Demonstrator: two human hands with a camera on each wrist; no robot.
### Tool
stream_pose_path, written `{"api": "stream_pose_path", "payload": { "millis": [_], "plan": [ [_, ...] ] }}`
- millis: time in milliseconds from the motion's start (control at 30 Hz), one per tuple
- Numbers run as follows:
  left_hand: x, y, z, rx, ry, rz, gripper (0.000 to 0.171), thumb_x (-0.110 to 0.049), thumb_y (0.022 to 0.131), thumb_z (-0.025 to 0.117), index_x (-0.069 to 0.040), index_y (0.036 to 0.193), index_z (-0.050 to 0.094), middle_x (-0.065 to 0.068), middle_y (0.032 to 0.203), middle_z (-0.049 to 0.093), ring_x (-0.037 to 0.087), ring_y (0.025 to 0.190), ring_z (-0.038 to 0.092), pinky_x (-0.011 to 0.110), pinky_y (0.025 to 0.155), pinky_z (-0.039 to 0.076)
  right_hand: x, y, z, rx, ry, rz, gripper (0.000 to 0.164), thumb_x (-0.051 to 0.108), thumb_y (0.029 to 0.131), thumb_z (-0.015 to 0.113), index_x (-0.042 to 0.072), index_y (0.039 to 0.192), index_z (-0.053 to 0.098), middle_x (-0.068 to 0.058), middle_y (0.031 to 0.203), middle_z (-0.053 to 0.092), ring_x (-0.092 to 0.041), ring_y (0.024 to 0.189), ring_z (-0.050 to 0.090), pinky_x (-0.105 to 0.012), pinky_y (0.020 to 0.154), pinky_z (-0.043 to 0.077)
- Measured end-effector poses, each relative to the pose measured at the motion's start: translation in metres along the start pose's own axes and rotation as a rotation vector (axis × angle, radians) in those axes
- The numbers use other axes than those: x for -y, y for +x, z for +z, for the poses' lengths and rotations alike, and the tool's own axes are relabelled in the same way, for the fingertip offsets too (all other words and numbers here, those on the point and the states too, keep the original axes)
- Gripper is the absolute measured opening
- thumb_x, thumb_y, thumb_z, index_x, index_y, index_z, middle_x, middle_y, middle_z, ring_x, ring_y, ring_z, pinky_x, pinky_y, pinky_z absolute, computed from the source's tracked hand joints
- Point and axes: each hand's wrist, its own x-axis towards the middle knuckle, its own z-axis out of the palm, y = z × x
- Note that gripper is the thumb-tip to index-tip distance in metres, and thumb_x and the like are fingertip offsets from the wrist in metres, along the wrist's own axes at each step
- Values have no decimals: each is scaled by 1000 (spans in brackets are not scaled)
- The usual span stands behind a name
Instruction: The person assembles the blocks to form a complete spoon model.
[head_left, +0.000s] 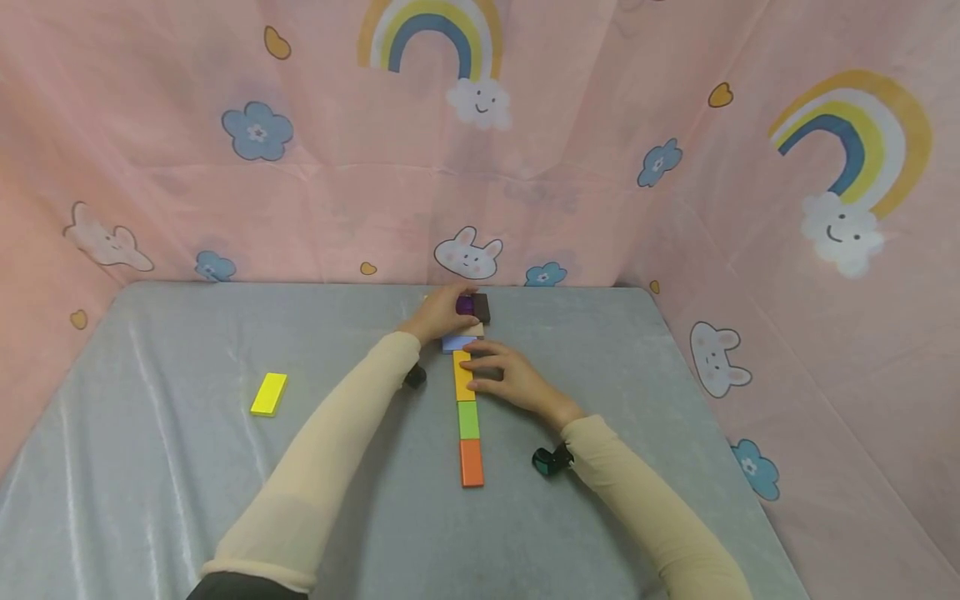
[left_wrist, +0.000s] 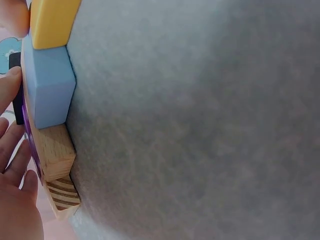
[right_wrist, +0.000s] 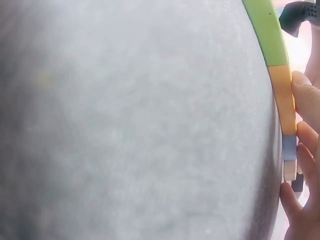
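At the far end of a line of blocks, my left hand (head_left: 442, 315) reaches over a purple block (head_left: 466, 306) and a dark brown block (head_left: 482, 309). Its thumb and fingertips lie at opposite ends of the dark brown block, pinching it. Beneath sit wooden pieces (left_wrist: 57, 150), partly hidden by the hand, then a light blue block (left_wrist: 52, 95). My right hand (head_left: 521, 383) rests its loosely extended fingers and thumb along a yellow-orange block (right_wrist: 283, 100). A green block (head_left: 468, 420) and an orange block (head_left: 472, 462) continue the line toward me.
Off to the left, a bright yellow block (head_left: 268, 394) lies alone on the grey cloth-covered table (head_left: 187, 483). A pink patterned curtain (head_left: 337, 208) stands along the table's back edge and right side. Dark wrist cameras (head_left: 551, 460) hang beneath both wrists.
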Motion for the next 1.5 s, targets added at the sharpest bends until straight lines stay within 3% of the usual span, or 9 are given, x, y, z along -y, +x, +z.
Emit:
{"api": "stream_pose_path", "payload": {
  "millis": [633,1000,1267,1500],
  "plan": [
    [-3,-1,-4,35,14,-12,60,-26,91,72,-8,143,49,10,146,54,27,136,51,42,117,39,3,0,-1,13,10,36,39,30,88,74,16,125,70,-3,148,53,-27,144,42,-51,120,32],
    [-3,-1,-4,60,51,34,57,-24,93,69,-9,144,48,10,149,52,27,142,44,41,122,32,2,0,-1,13,-5,18,39,30,89,74,17,125,70,-3,148,53,-27,143,43,-52,120,33],
    [-2,-1,-2,37,58,36,54,-24,94,67,-9,143,50,9,147,53,27,141,45,42,122,33,2,0,0,13,13,13,39,30,88,75,18,125,70,-2,148,53,-27,144,42,-51,121,32],
    [-6,1,1,11,94,-6,52,-32,97,62,-11,143,50,8,148,53,27,142,44,43,121,33,0,0,0,15,17,14,39,29,88,75,17,125,70,-3,147,53,-26,144,41,-50,121,32]
  ]
}}
